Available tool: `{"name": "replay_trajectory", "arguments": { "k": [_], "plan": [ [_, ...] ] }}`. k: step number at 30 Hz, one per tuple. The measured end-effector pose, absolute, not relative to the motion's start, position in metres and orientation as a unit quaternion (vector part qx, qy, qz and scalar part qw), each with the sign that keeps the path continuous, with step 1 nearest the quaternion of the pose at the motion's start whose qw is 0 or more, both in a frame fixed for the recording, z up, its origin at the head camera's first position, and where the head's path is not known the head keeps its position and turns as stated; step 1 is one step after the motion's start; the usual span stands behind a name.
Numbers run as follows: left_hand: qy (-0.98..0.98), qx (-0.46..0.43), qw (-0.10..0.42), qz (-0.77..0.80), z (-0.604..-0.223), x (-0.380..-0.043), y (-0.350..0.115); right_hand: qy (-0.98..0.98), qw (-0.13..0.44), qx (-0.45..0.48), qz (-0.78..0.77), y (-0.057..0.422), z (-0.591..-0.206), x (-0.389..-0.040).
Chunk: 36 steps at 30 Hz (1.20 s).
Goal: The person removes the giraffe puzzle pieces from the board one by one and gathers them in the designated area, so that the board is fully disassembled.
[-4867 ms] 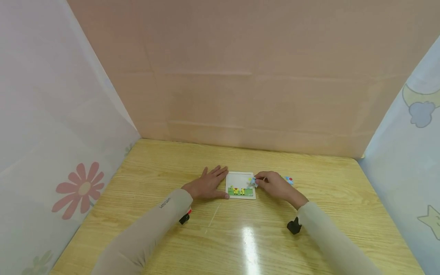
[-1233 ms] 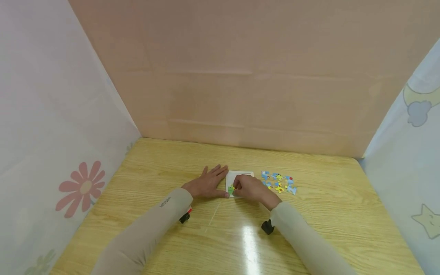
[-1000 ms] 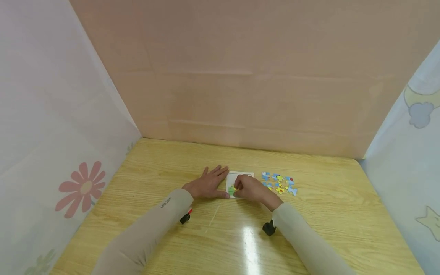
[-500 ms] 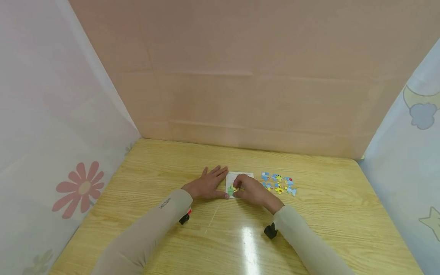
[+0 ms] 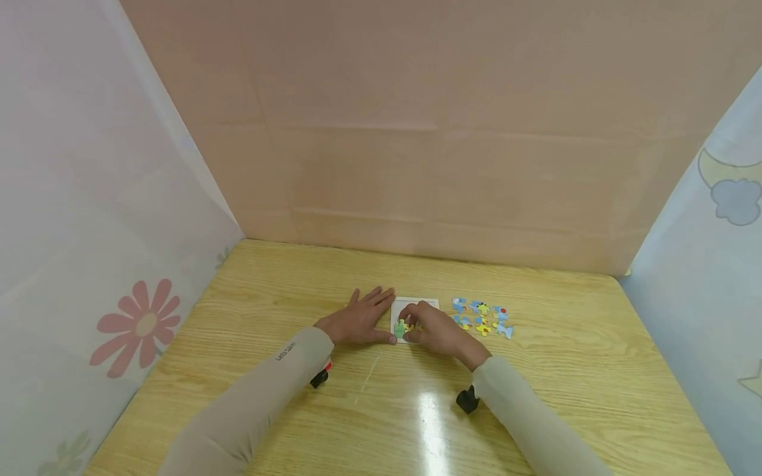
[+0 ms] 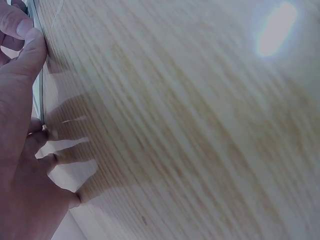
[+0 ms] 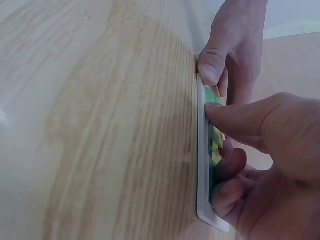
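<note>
A small white puzzle tray (image 5: 415,299) lies on the table, with green and yellow puzzle pieces (image 5: 400,330) along its near side. My left hand (image 5: 360,322) is spread flat at the tray's left edge, its thumb near the corner and its fingertips along the side. Over the tray, my right hand (image 5: 434,328) has its fingers bent and pinches a puzzle piece in that near row. In the right wrist view the right thumb (image 7: 235,117) touches a green puzzle piece (image 7: 210,95) just inside the rim, while the other fingers curl over the tray. The hand hides part of the row.
Several loose blue and yellow puzzle pieces (image 5: 483,327) lie in two rows to the right of the tray. The wooden table (image 5: 381,410) reaches back to a tan wall sheet (image 5: 381,165), with patterned white sheets at both sides.
My right hand has moved left from the tray's right side, where it held a blue piece, to the near row. More loose pieces now show at the right. The left hand stays put.
</note>
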<state>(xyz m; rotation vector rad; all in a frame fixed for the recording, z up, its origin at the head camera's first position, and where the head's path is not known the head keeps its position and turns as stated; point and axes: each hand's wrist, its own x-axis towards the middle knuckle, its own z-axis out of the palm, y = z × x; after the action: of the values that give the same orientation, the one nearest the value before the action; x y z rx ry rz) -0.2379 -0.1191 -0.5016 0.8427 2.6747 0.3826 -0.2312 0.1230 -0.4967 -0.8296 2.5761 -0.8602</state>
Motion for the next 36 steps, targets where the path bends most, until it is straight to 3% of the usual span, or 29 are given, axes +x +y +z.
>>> {"name": "replay_trajectory", "arguments": {
  "k": [23, 36],
  "plan": [
    [0.935, 0.291, 0.161, 0.126, -0.497, -0.236, -0.118, 0.878, 0.172, -0.275, -0.353, 0.128, -0.502, -0.237],
    [0.937, 0.279, 0.170, 0.127, -0.497, -0.237, -0.117, 0.837, 0.218, -0.234, -0.444, 0.137, -0.497, -0.232]
  ]
}}
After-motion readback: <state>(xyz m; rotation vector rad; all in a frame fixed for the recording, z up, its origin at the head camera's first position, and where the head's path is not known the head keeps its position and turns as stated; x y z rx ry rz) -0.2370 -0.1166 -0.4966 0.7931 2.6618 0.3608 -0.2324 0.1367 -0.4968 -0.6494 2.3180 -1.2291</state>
